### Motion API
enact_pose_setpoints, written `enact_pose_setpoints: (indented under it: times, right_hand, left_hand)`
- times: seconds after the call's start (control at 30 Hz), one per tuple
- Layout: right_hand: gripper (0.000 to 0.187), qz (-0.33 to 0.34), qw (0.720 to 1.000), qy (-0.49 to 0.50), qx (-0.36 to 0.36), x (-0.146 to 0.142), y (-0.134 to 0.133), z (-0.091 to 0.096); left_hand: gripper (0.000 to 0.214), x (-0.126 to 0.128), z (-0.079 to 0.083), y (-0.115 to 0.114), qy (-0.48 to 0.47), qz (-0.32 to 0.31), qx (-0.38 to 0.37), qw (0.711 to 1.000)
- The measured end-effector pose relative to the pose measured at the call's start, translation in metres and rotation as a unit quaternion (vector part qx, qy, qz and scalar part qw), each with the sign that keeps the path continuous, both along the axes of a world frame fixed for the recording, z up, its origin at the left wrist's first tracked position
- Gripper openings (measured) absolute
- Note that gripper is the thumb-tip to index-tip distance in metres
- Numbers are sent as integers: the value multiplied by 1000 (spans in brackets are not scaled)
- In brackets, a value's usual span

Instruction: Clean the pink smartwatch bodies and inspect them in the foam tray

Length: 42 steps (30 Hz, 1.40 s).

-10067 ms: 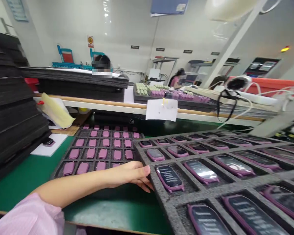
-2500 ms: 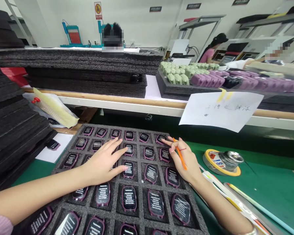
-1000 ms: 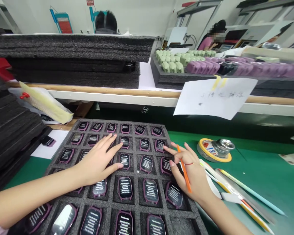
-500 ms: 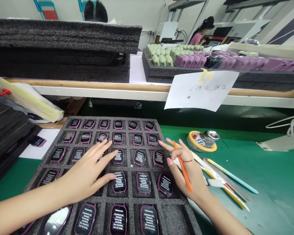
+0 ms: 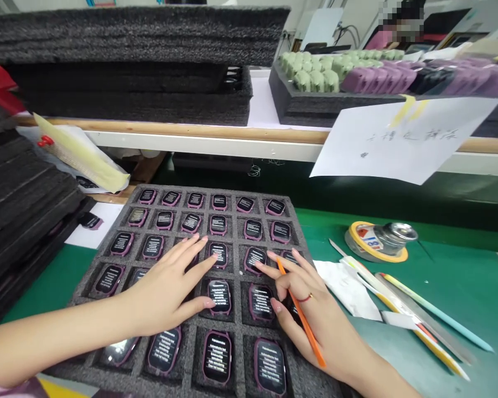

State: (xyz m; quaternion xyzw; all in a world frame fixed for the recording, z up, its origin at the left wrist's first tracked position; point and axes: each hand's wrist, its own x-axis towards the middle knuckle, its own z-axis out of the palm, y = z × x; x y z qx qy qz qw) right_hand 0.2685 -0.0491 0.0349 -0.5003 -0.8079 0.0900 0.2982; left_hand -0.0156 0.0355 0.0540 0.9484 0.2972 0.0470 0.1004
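A dark foam tray [image 5: 299, 235] lies on the green bench, its pockets filled with several purple-cased watch bodies [image 5: 218, 224] showing lit screens with white text. My left hand [image 5: 170, 287] rests flat on the tray's middle, fingers spread over the watches, holding nothing. My right hand [image 5: 311, 309] lies on the tray's right side with fingers stretched toward a watch [image 5: 255, 258], and an orange stick [image 5: 302, 316] is tucked between its fingers.
Stacks of black foam trays [image 5: 20, 204] stand at the left and on the raised shelf [image 5: 128, 66]. A tape roll with a metal piece [image 5: 377, 243], long pens and strips [image 5: 423, 315], and a hanging paper note [image 5: 402, 141] are at the right. Another person sits far back.
My right hand has slid left and toward me over the tray's right columns with the orange stick. My left hand stays flat on the tray. The camera has shifted slightly.
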Motion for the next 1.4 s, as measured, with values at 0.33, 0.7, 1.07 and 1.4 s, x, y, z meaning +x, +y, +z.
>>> enact_pose_setpoints:
  times: [0.33,0.7,1.07,1.4]
  right_hand:
    - [14,-60,997,45,33,11,-14,-6]
    - [14,-133,989,49,36,29,-26,-19]
    - [14,-137,989,46,29,33,-27,-22]
    - [14,-89,994,55,28,4,-59,1]
  left_hand:
    - [67,1,0,-1,23,-2,4,1000]
    - [66,2,0,-4,21,-15,18,1000]
    - [57,-11,7,-21,-6,-27,49,998]
    - [60,-20,7,-50,6,-40,78,996]
